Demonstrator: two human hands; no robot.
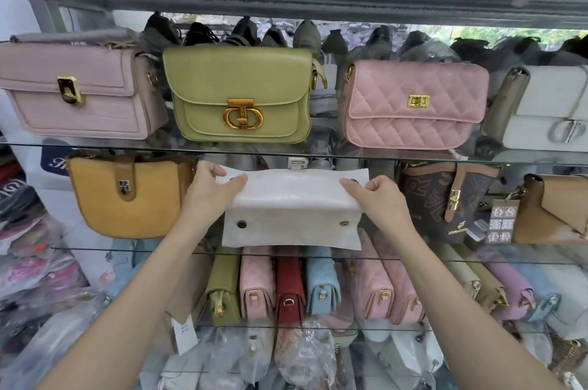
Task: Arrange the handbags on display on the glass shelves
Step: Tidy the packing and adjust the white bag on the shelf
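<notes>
pinching top edge of white handbag [291, 208] at both ends: left hand [208, 191] fingers curled over left corner, right hand [377, 198] fingers curled over right corner. bag sits on middle glass shelf [95, 249], between mustard bag [130, 195] and brown monogram bag [445, 198], tipped so studded base faces out. looks light, semi-stiff, possibly paper-wrapped; corners give best hold. forearms reach up and inward.

My white handbag [291, 211] lies tipped, studded base toward me, on the middle glass shelf [477, 254], between mustard and brown monogram bags.
</notes>
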